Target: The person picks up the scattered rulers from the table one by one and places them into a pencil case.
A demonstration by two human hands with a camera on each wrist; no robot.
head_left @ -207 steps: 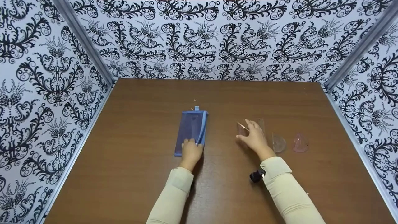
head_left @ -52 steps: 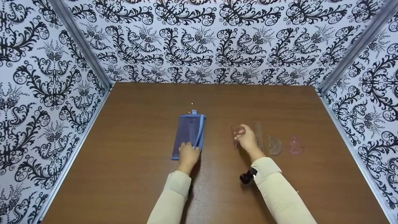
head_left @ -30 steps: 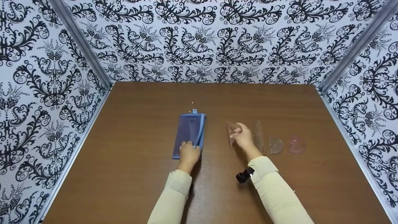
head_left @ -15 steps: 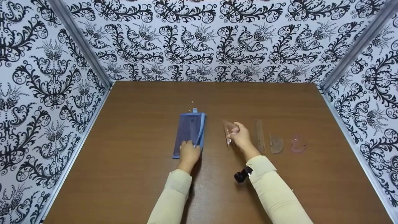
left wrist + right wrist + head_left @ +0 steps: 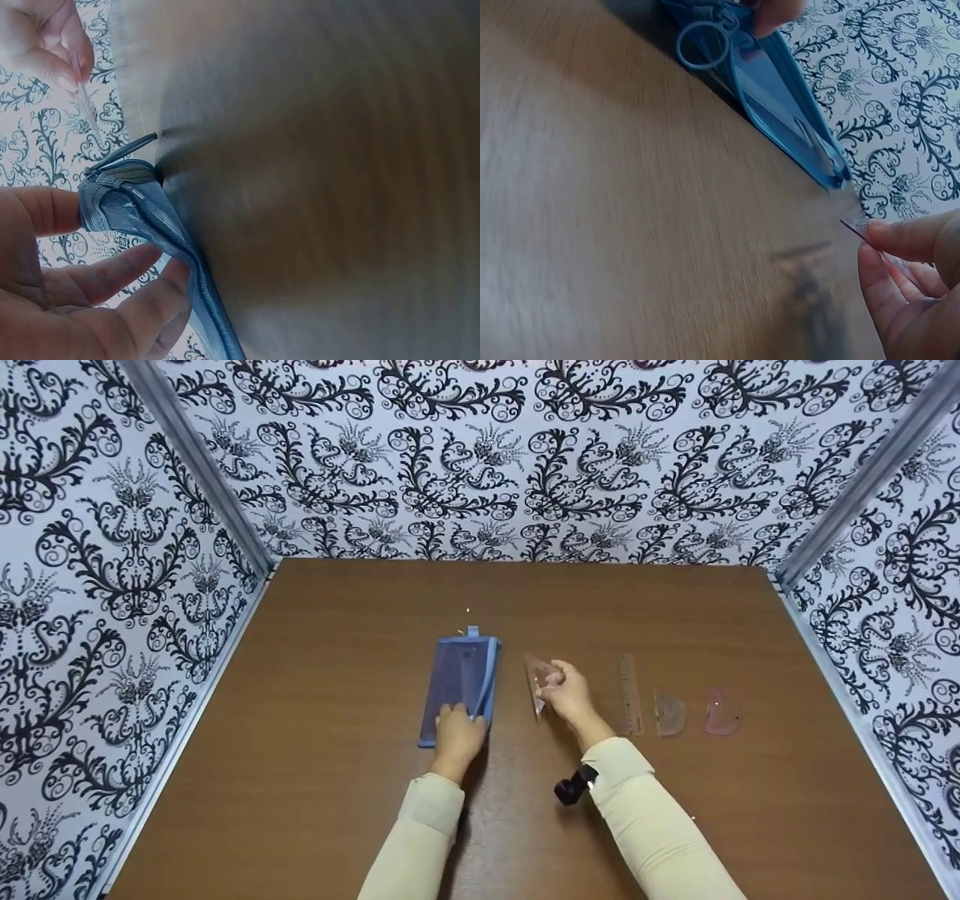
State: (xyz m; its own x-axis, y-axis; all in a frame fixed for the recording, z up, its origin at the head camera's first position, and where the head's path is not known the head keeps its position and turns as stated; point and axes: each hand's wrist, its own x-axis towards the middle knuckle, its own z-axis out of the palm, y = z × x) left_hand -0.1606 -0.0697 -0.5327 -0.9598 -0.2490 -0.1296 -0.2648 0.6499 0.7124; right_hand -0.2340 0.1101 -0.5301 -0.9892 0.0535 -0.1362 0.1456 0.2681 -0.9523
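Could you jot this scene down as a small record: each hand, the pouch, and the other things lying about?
Left hand: holds the near end of a blue, see-through mesh pouch
Right hand: pinches a clear pinkish plastic triangle, apart from the pouch
Pouch mouth: gaping open
Pouch contents: cannot tell
Right of the triangle, left to right: clear straight plastic ruler, clear half-round plastic protractor, pink half-round plastic protractor
Surface: brown wood-grain table

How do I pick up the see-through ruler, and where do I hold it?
Probably pinch the ruler across its middle, by both long edges, coming from above: it lies flat, long and narrow. Maybe lean in from the left, since the clear protractor sits close on its right.
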